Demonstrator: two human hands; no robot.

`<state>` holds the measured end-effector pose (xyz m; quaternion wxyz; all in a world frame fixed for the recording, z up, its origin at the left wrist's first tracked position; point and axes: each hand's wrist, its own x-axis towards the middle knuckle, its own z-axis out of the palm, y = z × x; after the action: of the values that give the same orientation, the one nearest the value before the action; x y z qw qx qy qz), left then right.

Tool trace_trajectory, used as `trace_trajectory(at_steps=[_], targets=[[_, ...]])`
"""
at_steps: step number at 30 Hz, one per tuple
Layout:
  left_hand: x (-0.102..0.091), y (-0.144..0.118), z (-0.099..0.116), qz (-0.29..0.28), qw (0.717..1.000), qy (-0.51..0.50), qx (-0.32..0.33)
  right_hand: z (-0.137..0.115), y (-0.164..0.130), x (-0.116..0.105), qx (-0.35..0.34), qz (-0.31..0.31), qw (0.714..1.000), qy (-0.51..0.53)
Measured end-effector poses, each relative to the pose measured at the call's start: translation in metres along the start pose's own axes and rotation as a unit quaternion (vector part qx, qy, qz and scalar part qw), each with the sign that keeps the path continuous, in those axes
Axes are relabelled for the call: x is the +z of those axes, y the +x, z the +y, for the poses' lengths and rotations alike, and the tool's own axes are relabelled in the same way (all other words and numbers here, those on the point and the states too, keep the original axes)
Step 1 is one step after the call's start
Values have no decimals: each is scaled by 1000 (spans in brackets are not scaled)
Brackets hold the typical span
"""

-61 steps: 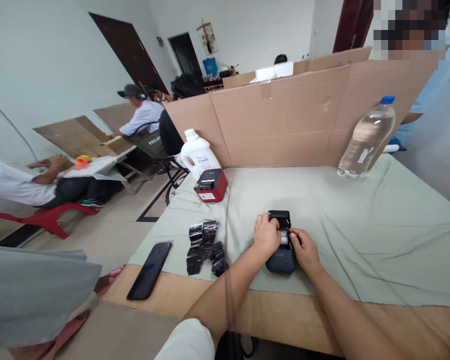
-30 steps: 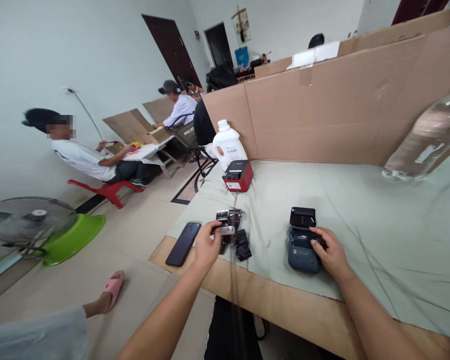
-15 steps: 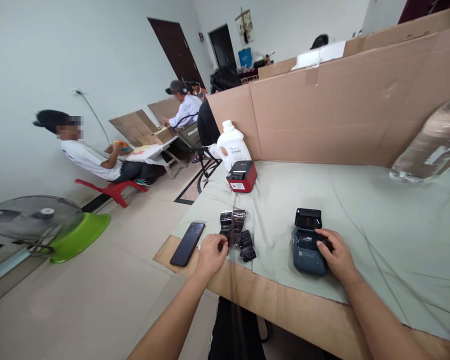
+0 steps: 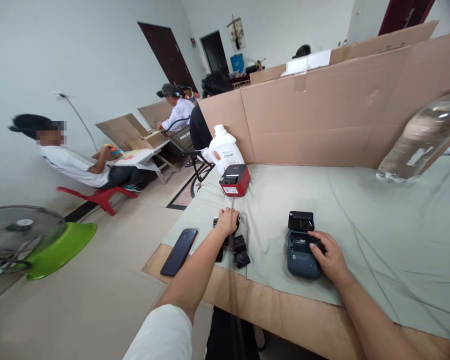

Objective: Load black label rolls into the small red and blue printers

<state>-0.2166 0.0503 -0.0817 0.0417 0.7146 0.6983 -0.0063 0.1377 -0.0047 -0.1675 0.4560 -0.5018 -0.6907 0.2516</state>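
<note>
left hand [image 4: 228, 221] is closing around black film rolls [image 4: 241, 251]; right hand [image 4: 328, 256], fingers spread, is resting on an open-lidded label printer [image 4: 300, 250] (phone [image 4: 179, 244] lying left of the left hand).

white letters "proje", cut off at the edge, stand on the dark chair back [image 4: 184, 135]; the labels on the white jug [image 4: 225, 150] and red printer [image 4: 235, 180] are too small to read.

Wooden table [image 4: 285, 320] carried a grey-green cloth [image 4: 360, 220]. On the cloth sat a dark blue label printer [image 4: 300, 255], a red printer [image 4: 234, 180], black rolls [image 4: 240, 251], a white jug [image 4: 225, 150], a water bottle [image 4: 420, 140]. A black phone [image 4: 179, 244] straddled the cloth edge.
</note>
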Motion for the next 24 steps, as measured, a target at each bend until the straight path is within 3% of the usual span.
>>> trace_trajectory(at_steps=[5, 8, 9, 10, 12, 13, 14, 15, 19, 21, 24], targets=[[-23, -5, 1, 24, 999, -43, 7, -3, 0, 0, 5, 5, 1000, 2], [-55, -26, 11, 7, 981, -192, 27, -5, 0, 0, 8, 5, 1000, 6], [-66, -37, 19, -55, 954, -290, 57, -6, 1, 0, 8, 6, 1000, 8], [-76, -48, 29, -160, 905, -379, 108, -6, 1, 0, 9, 7, 1000, 10], [-89, -67, 55, -399, 768, -446, 226, -7, 1, 0, 11, 8, 1000, 16], [-91, -74, 70, -480, 708, -446, 263, -7, 1, 0, 12, 9, 1000, 20], [-89, -77, 87, -491, 688, -454, 281, -6, 1, 0, 14, 11, 1000, 26], [-83, -76, 103, -449, 704, -468, 289, -6, 1, 0, 15, 14, 999, 32], [-45, -48, 159, -204, 838, -418, 283, -5, 1, 0, 15, 16, 999, 45], [-31, -32, 176, -144, 895, -316, 281, -4, 1, 0, 12, 13, 999, 45], [-22, -22, 188, -122, 936, -188, 270, -3, 1, 0, 8, 13, 999, 45]])
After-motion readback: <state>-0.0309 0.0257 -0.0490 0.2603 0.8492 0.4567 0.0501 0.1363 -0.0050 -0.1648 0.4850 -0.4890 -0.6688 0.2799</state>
